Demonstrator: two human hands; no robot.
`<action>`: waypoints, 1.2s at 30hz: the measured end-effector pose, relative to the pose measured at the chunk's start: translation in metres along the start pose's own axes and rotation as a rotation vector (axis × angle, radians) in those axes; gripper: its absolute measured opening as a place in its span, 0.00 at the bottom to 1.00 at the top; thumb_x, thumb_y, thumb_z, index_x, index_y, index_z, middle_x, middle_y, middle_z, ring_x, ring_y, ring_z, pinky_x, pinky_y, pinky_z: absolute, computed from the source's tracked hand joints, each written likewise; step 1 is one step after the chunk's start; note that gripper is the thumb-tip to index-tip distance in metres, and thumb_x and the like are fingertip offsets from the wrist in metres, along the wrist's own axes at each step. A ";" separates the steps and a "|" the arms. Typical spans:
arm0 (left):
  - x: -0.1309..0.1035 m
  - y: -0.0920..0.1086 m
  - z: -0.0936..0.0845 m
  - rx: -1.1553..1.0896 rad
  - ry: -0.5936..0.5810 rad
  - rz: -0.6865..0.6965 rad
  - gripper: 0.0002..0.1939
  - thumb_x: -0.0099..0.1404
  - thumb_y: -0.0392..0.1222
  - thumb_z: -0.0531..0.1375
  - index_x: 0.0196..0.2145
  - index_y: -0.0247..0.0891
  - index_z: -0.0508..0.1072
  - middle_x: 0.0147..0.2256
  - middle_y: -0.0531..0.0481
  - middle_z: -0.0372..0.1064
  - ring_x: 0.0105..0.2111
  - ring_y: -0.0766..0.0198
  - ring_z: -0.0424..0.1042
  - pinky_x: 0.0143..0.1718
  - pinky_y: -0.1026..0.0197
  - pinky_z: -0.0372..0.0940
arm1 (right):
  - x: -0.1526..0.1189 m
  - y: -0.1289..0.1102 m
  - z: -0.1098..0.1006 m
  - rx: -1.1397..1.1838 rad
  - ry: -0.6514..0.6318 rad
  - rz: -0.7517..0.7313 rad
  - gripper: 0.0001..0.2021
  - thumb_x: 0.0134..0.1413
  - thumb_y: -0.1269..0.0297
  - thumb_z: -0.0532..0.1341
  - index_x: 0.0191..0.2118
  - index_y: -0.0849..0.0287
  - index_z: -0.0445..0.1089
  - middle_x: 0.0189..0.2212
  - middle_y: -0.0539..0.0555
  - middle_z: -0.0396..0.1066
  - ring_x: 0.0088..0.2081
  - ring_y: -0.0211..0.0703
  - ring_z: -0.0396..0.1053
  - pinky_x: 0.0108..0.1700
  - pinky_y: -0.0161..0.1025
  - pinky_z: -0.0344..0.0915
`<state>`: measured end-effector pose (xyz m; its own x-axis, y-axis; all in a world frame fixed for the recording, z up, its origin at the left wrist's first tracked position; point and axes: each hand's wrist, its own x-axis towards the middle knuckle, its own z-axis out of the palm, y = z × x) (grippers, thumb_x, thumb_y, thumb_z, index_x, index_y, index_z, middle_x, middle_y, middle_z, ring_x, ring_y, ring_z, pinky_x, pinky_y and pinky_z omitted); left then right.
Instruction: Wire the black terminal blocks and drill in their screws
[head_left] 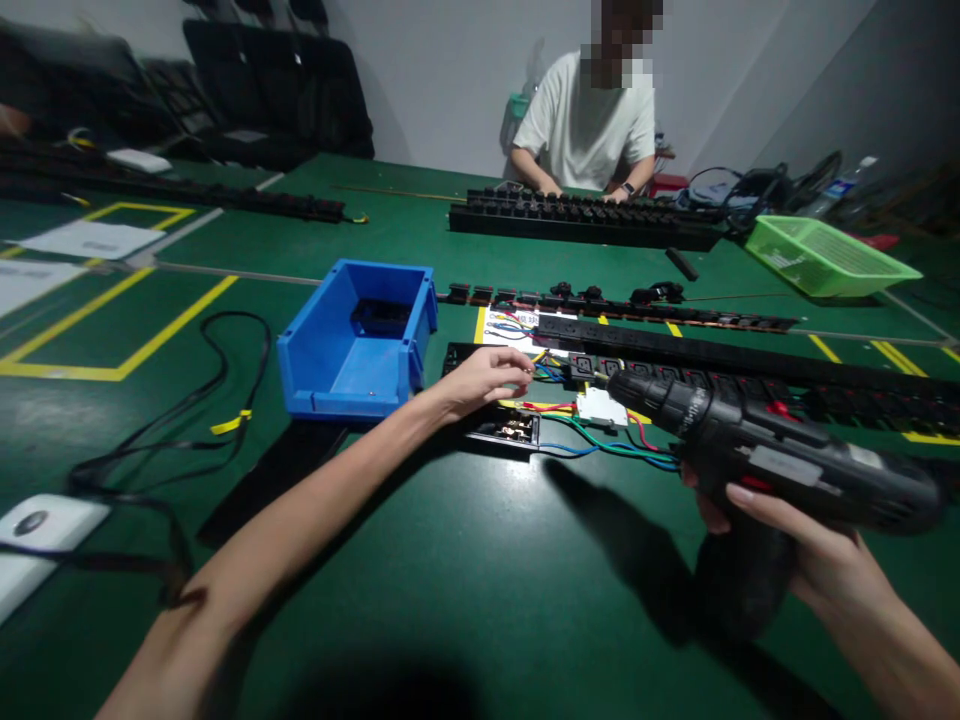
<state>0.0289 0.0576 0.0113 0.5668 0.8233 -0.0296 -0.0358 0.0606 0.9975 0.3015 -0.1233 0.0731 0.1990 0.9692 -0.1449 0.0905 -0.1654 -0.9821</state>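
Observation:
A black cordless drill (750, 450) is gripped in my right hand (795, 540), its bit pointing left over a row of black sockets (660, 375). My left hand (487, 382) hovers by the wire ends, fingers bent and tips close together; whatever they may pinch is too small to make out. Below that hand lies an open black housing (502, 430) with brass-coloured contacts. Blue and green wires (600, 447) run right from it. A white breaker-like block (601, 408) sits between the wires and the sockets.
A blue bin (352, 345) holding a dark part stands left of my hand. Black cable (217, 430) trails across the left side. Long socket strips (585, 222) lie farther back, where a co-worker (592, 120) sits. A green basket (829, 258) stands at right.

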 end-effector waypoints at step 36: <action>-0.056 -0.022 0.003 -0.978 0.181 -0.129 0.05 0.66 0.37 0.62 0.39 0.36 0.76 0.30 0.53 0.69 0.29 0.75 0.69 0.37 0.70 0.68 | 0.001 0.022 0.024 0.115 -0.265 0.053 0.13 0.49 0.59 0.65 0.41 0.57 0.73 0.33 0.56 0.73 0.21 0.40 0.66 0.24 0.39 0.63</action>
<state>0.0003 0.0084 -0.0084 0.4832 0.8462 -0.2245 -0.6897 0.5259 0.4978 0.2806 -0.1211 0.0486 -0.0627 0.9761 -0.2080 -0.0271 -0.2100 -0.9773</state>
